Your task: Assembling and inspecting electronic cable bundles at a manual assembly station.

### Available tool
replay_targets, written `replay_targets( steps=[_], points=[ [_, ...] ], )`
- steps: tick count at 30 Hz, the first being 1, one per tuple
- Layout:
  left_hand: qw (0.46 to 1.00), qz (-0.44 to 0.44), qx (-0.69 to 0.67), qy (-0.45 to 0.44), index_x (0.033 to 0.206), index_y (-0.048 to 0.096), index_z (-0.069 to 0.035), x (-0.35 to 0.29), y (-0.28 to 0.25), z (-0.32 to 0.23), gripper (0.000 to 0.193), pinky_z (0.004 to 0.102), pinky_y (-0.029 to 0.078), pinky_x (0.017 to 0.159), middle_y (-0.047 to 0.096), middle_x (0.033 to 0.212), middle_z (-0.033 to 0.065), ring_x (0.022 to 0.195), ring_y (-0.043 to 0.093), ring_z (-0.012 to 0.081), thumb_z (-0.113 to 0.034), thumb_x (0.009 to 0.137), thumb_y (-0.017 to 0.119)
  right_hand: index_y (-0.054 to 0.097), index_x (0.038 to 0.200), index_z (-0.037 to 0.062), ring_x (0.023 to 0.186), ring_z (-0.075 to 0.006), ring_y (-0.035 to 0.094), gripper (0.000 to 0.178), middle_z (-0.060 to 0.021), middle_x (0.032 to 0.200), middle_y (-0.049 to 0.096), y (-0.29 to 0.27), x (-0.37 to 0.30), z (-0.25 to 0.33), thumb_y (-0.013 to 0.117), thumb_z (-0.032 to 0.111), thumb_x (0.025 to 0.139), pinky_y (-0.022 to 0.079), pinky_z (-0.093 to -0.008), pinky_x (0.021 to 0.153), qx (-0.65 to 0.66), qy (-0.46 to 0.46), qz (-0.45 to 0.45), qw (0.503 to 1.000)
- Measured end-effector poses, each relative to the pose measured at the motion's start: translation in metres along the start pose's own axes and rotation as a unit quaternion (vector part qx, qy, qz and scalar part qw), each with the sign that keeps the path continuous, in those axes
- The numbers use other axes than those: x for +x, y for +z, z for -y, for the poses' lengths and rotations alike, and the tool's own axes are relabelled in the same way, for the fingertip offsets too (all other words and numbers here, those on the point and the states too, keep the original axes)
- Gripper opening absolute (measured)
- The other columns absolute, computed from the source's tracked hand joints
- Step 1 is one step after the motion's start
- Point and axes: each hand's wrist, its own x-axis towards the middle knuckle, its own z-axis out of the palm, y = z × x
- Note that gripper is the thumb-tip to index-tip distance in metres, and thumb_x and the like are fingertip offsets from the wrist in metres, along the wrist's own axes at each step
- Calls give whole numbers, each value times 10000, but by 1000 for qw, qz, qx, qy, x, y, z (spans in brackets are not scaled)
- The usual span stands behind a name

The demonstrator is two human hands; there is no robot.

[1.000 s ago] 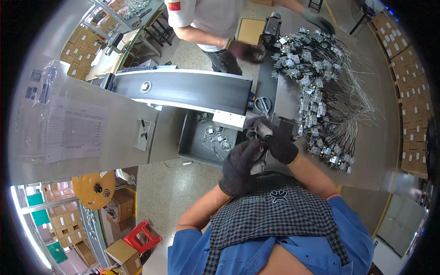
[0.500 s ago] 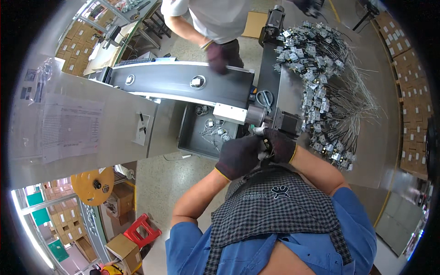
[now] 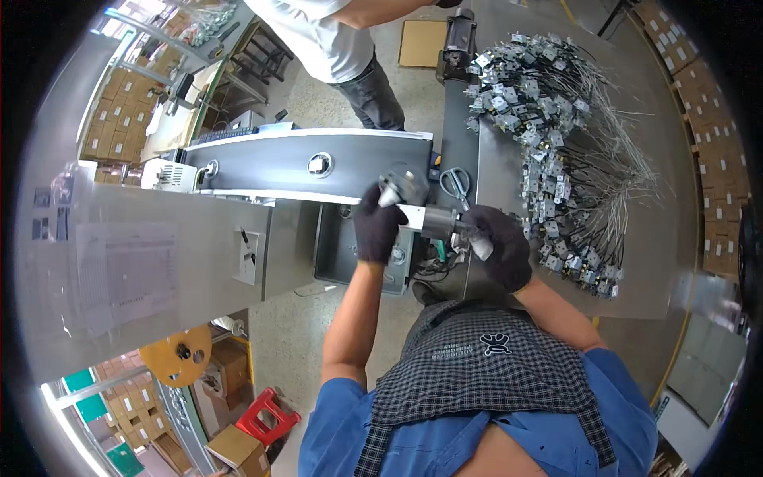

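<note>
My left hand (image 3: 376,229), in a dark glove with a pale thumb or fingertip, is raised at the near right end of the conveyor belt. Its fingers are closed on the edge of a round, coiled part (image 3: 407,184), blurred by motion, over the belt. My right hand (image 3: 502,250), also gloved with pale fingertips, is beside the metal roller drum (image 3: 439,222), left of a big heap of small metal parts with wires (image 3: 548,159). Its fingers are curled in; what they hold, if anything, is smeared. Another round part (image 3: 319,164) lies on the conveyor belt (image 3: 262,163).
A grey bin (image 3: 338,262) with a few coiled parts sits below the belt. Scissors (image 3: 455,183) lie right of the belt end. Across the belt stands a co-worker in a white shirt (image 3: 318,40). A red stool (image 3: 269,417) stands on the floor at lower left.
My hands, together near my apron before, have separated. The left went up and left to the belt with the round part; the right shifted slightly right. The part on the belt moved left.
</note>
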Motion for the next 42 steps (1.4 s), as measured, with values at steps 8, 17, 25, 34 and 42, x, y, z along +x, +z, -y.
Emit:
replay_targets(
  steps=[8, 17, 25, 34, 42],
  points=[
    [986, -125, 101, 34, 1144, 643, 30, 163, -55, 148, 389, 393, 561, 738, 734, 1013, 189, 875, 720, 343, -259, 887, 679, 700, 1069, 118, 657, -306, 657, 295, -110, 788, 660, 13, 13, 35, 763, 157, 783, 529, -437, 629, -103, -113, -21, 988],
    [891, -17, 448, 70, 1427, 486, 46, 65, -100, 135, 619, 413, 489, 985, 583, 1390, 239, 1128, 647, 345, -219, 914, 708, 714, 1043, 122, 782, -339, 695, 195, -134, 945, 717, -40, -32, 4, 719, 143, 850, 550, -406, 694, -36, 13, -76, 996],
    [983, 5, 148, -112, 1349, 570, -21, -102, -55, 171, 461, 264, 455, 634, 608, 861, 32, 710, 522, 89, -186, 940, 704, 522, 1351, 23, 990, -415, 666, 587, -236, 1201, 650, -92, -77, -107, 685, 353, 894, 517, -474, 882, -159, 347, -150, 912],
    [993, 69, 92, -40, 1321, 622, -53, -124, -17, 132, 393, 250, 465, 622, 656, 941, 24, 715, 564, 87, -169, 955, 701, 222, 1564, 39, 1134, -471, 604, 938, -316, 1422, 488, -58, -61, -57, 686, 429, 848, 523, -501, 899, -205, 400, -26, 893],
    [980, 183, 66, -32, 1383, 552, 31, -131, 15, 94, 490, 354, 475, 1037, 663, 1305, 165, 1183, 635, 230, -196, 968, 678, 597, 1201, 90, 1092, -382, 636, 409, -215, 1120, 637, -52, -55, -68, 672, 156, 804, 526, -457, 901, -280, 323, -11, 904]
  ],
)
